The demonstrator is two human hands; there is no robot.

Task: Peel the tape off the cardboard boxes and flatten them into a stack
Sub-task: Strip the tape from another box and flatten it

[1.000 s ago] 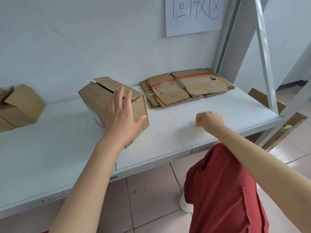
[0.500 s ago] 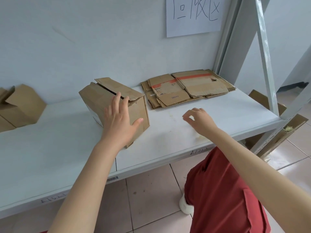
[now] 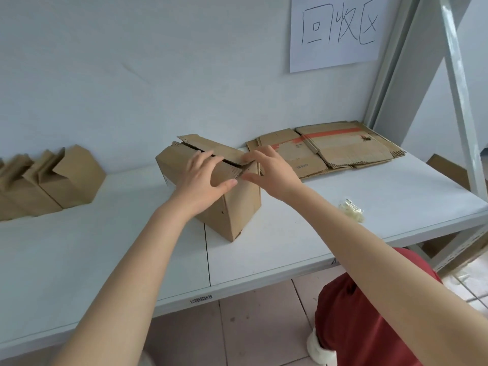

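Observation:
A brown cardboard box (image 3: 237,210) stands on the white shelf (image 3: 343,207), its top flaps partly lifted. My left hand (image 3: 202,178) lies flat on the near top of the box with fingers spread and the thumb along the front edge. My right hand (image 3: 266,169) is at the box's right top corner, its fingers on the flap edge and its thumb below it. A stack of flattened boxes (image 3: 338,151), one with an orange stripe, lies at the back right. A crumpled wad of clear tape (image 3: 351,210) lies near the shelf's right front.
Several opened boxes (image 3: 52,180) stand at the far left of the shelf. A paper sign (image 3: 335,30) hangs on the wall. The rack's metal post (image 3: 459,83) rises at the right. More cardboard (image 3: 446,170) leans below on the right.
My right hand has left the tape wad on the shelf and moved left and up to the box's top right corner. My left hand stays on the box.

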